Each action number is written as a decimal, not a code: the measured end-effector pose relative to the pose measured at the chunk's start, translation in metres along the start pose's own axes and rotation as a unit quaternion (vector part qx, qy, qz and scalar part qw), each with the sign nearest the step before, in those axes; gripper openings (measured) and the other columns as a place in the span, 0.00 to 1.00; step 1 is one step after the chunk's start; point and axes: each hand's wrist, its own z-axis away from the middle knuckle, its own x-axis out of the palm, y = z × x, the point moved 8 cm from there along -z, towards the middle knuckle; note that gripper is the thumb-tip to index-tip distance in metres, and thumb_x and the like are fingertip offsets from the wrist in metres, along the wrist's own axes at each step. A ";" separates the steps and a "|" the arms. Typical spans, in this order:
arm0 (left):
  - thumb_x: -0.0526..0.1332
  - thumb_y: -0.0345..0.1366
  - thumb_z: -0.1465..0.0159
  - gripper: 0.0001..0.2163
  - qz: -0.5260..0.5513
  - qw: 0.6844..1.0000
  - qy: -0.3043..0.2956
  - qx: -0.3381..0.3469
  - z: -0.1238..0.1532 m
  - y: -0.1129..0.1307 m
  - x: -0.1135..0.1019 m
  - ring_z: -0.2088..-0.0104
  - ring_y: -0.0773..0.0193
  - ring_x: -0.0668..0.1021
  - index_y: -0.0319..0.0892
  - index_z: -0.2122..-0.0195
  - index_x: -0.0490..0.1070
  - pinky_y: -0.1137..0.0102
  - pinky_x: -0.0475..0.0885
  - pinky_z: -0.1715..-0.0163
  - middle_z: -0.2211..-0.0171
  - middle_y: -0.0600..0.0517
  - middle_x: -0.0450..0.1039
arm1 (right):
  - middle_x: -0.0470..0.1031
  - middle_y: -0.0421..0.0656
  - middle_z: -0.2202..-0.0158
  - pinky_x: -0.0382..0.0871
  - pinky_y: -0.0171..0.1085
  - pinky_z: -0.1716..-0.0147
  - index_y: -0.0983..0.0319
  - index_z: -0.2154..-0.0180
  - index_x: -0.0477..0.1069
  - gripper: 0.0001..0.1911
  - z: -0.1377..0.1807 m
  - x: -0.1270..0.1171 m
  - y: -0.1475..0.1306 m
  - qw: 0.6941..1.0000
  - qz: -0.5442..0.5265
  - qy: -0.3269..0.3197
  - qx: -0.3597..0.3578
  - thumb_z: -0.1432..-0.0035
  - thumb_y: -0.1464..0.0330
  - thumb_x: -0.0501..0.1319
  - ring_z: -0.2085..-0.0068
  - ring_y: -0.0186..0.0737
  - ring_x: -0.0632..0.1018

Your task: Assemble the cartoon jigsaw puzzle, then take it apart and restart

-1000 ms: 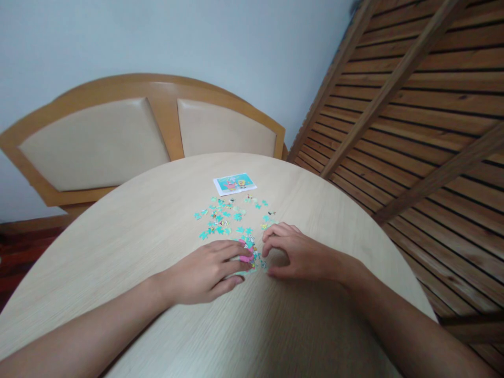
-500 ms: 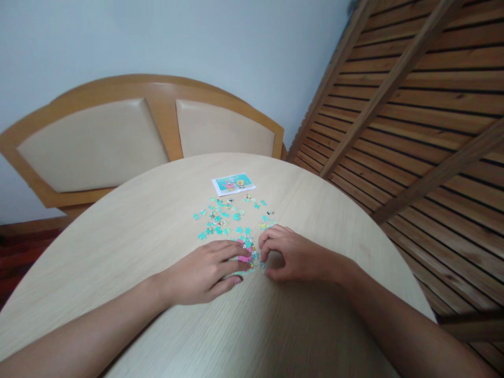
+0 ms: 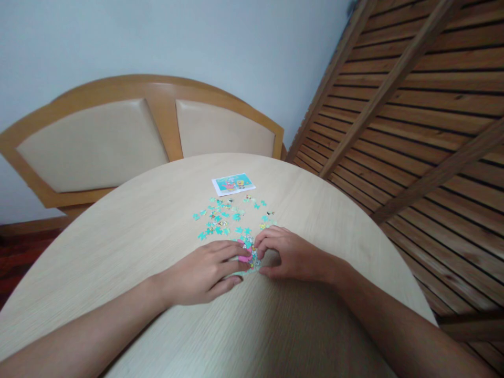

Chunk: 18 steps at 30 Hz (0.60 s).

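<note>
A partly joined jigsaw puzzle (image 3: 244, 254) in pink, teal and other colours lies flat on the table in front of me. My left hand (image 3: 208, 271) rests on its left side, palm down with the fingers spread, and hides part of it. At the right edge, my right hand (image 3: 281, 253) is curled, its thumb and fingertips on a small puzzle piece (image 3: 258, 261) touching the joined part. Loose puzzle pieces (image 3: 218, 230), mostly teal, are scattered just beyond my hands. Some lie close to my right fingertips.
Behind the loose pieces lies a picture card (image 3: 233, 184) with cartoon figures on teal. The round wooden table (image 3: 157, 210) has a curved far edge. Past it stand a padded bench back (image 3: 94, 144) and, at the right, a slatted wooden screen (image 3: 397, 105).
My right hand has shifted slightly left, bringing the puzzle piece up against the joined part. My left hand stays in place.
</note>
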 end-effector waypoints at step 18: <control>0.56 0.37 0.27 0.14 0.003 1.000 0.012 0.006 0.000 0.001 -0.001 0.42 0.53 0.75 0.43 0.42 0.70 0.52 0.70 0.39 0.43 0.43 0.73 | 0.78 0.44 0.54 0.65 0.47 0.46 0.57 0.58 0.79 0.11 -0.001 -0.001 -0.006 1.000 0.016 -0.012 -0.003 0.44 0.65 0.72 0.51 0.45 0.77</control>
